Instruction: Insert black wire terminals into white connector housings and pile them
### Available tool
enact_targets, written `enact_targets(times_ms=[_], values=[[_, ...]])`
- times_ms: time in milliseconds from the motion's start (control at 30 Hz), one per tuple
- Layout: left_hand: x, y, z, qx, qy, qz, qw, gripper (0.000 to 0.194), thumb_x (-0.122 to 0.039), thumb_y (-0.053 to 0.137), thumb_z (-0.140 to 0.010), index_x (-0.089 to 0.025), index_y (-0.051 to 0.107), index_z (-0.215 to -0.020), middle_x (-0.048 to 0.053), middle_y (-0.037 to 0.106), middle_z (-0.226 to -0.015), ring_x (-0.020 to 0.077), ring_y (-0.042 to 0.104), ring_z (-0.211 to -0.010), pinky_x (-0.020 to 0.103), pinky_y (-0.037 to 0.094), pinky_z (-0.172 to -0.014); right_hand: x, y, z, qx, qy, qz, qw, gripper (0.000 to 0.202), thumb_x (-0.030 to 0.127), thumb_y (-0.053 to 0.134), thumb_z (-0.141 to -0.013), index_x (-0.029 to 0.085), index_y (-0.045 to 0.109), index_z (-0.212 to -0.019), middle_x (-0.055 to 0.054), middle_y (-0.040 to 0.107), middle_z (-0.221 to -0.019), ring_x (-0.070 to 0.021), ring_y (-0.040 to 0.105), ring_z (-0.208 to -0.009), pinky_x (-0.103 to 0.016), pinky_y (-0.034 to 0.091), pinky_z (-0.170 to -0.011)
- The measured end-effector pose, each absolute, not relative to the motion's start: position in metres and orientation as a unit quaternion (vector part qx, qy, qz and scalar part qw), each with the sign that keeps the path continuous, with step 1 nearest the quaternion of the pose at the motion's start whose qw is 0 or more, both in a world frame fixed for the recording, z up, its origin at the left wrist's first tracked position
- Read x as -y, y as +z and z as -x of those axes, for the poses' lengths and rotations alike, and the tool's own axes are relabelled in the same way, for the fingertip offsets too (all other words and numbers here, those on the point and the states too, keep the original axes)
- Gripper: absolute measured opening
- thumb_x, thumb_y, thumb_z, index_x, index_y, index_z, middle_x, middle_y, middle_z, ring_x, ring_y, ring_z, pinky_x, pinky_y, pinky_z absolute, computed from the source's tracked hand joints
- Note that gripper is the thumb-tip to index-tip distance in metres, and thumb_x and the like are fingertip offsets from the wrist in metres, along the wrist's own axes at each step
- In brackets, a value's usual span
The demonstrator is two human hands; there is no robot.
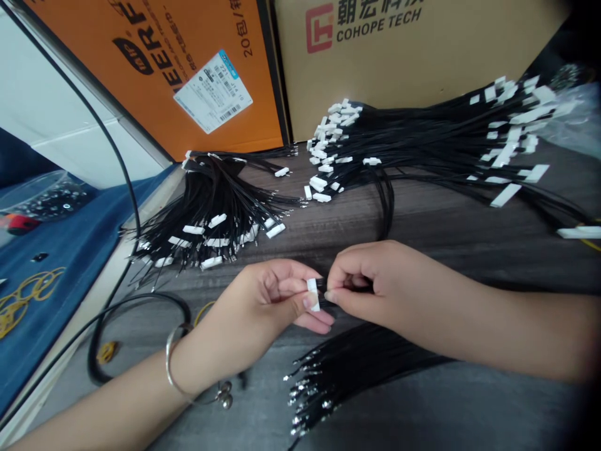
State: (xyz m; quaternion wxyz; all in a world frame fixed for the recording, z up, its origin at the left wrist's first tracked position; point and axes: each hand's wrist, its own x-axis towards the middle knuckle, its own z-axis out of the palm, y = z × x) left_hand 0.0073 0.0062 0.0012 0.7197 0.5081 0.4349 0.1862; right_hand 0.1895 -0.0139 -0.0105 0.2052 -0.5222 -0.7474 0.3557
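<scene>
Between its thumb and fingers, my left hand (272, 300) pinches a small white connector (313, 295) held upright. Close on its right, my right hand (370, 279) is closed on thin black wire at the connector's side; the fingertips hide most of it. Just below both hands lies a bundle of black wires (366, 357) with bare metal terminals at its left end. Behind my right hand, a pile of black wires with white connectors (413, 138) stretches across the table. Another such pile (211, 200) lies behind my left hand.
An orange box (154, 62) and a brown carton (399, 69) stand at the back. A black cable (117, 150) curves down the left side. Yellow rubber bands (28, 297) and a clear tub of small dark parts (51, 197) are on blue cloth (70, 275) at left.
</scene>
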Motion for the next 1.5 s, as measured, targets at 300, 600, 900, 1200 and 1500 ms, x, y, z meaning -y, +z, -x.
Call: enact_targets(times_ms=[300, 600, 900, 1200, 1500], values=[[-0.009, 0.0, -0.005, -0.424, 0.173, -0.521, 0.721, 0.01, -0.012, 0.059, -0.081, -0.008, 0.059, -0.089, 0.005, 0.068, -0.076, 0.0136, 0.068, -0.072, 0.027, 0.057, -0.073, 0.015, -0.007, -0.188, 0.764, 0.332, 0.51, 0.212, 0.016, 0.021, 0.051, -0.076, 0.019, 0.057, -0.061, 0.005, 0.052, -0.058, -0.0049, 0.043, -0.052, -0.018, 0.031, -0.047], [-0.006, 0.007, -0.006, -0.409, 0.203, -0.513, 0.727, 0.014, -0.01, 0.061, -0.079, -0.006, 0.058, -0.092, 0.005, 0.065, -0.078, 0.0128, 0.065, -0.073, 0.025, 0.056, -0.071, 0.011, 0.005, -0.197, 0.854, 0.212, 0.438, 0.183, 0.018, 0.022, 0.05, -0.084, 0.02, 0.061, -0.071, 0.002, 0.059, -0.07, -0.0074, 0.051, -0.062, -0.022, 0.036, -0.058], [-0.011, -0.001, -0.001, -0.408, 0.22, -0.449, 0.764, 0.014, -0.01, 0.064, -0.076, -0.005, 0.061, -0.089, 0.007, 0.067, -0.077, 0.0131, 0.066, -0.073, 0.023, 0.055, -0.071, 0.032, 0.011, -0.189, 0.882, 0.188, 0.401, 0.159, 0.008, 0.019, 0.055, -0.081, 0.02, 0.061, -0.076, -0.001, 0.059, -0.081, -0.0132, 0.054, -0.072, -0.026, 0.041, -0.064], [-0.011, 0.002, -0.002, -0.42, 0.202, -0.474, 0.747, 0.012, -0.008, 0.063, -0.077, -0.006, 0.06, -0.088, 0.005, 0.067, -0.074, 0.0118, 0.066, -0.072, 0.024, 0.057, -0.07, 0.037, 0.006, -0.186, 0.827, 0.299, 0.462, 0.115, 0.012, 0.025, 0.052, -0.083, 0.021, 0.058, -0.073, 0.002, 0.059, -0.083, -0.0092, 0.054, -0.072, -0.021, 0.043, -0.064], [-0.012, 0.006, -0.002, -0.412, 0.182, -0.511, 0.732, 0.01, -0.01, 0.059, -0.081, -0.006, 0.059, -0.09, 0.007, 0.068, -0.081, 0.0131, 0.067, -0.076, 0.023, 0.055, -0.073, 0.015, 0.014, -0.204, 0.744, 0.394, 0.521, 0.138, 0.011, 0.025, 0.052, -0.08, 0.028, 0.062, -0.084, 0.009, 0.059, -0.061, -0.0051, 0.051, -0.052, -0.017, 0.034, -0.043]])
